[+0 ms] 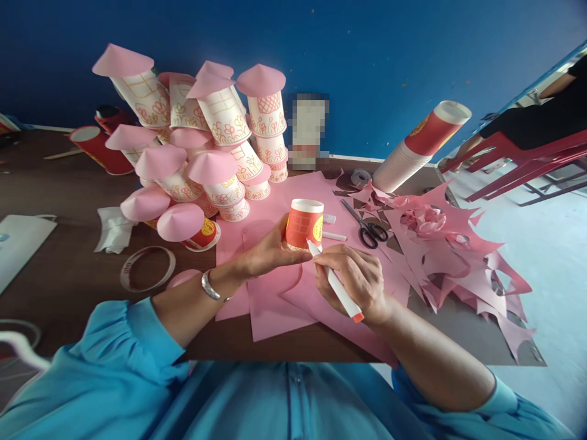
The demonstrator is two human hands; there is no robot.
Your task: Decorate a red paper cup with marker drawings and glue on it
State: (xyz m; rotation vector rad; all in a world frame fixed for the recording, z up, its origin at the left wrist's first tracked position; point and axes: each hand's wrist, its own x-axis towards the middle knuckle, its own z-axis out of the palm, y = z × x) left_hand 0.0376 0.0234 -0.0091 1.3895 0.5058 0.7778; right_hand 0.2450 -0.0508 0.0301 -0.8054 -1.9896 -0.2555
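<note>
My left hand [270, 249] is wrapped around the lower part of a red paper cup [302, 225] with a white band at the top and a yellow emblem. In my right hand [355, 275] is a white marker [337, 286] with an orange end, its tip at the cup's lower side. Faint lines show on the cup's red surface. Beneath both hands lie sheets of pink paper [270, 305]. Just behind the cup, another marker [334, 236] and a small white cap-like piece [329, 218] rest on the paper.
Stacked paper cups with pink cone tops [211, 168] and drawn flowers stand at the back left. Black scissors [371, 233], a tape roll [361, 178], pink paper scraps [458, 256] and a tall cup stack [408, 159] are on the right. A tape ring [172, 269] lies left.
</note>
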